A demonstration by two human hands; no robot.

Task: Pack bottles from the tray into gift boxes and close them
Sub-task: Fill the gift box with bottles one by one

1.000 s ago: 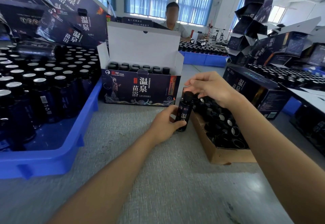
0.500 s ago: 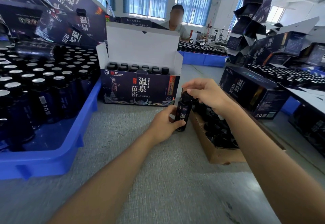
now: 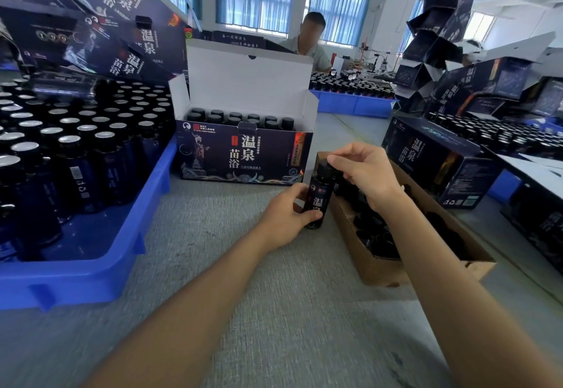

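A dark bottle point(image 3: 320, 195) with a black cap stands upright on the grey table, just left of a brown cardboard box. My left hand point(image 3: 285, 217) grips its body from the left. My right hand point(image 3: 364, 171) has its fingers curled over the bottle's cap. Behind it stands an open dark gift box point(image 3: 243, 156) with its white lid flap up and several bottles inside. On the left a blue tray point(image 3: 100, 265) holds several dark bottles with silvery tops.
The brown cardboard box point(image 3: 384, 268) at the right holds several black caps. A closed gift box point(image 3: 438, 162) lies behind it, with more boxes and trays of bottles at the right. Stacked gift boxes lean at the upper left. A person sits behind the table.
My right hand has slid slightly down and closer onto the bottle's cap. My left hand and the bottle stay in about the same place.
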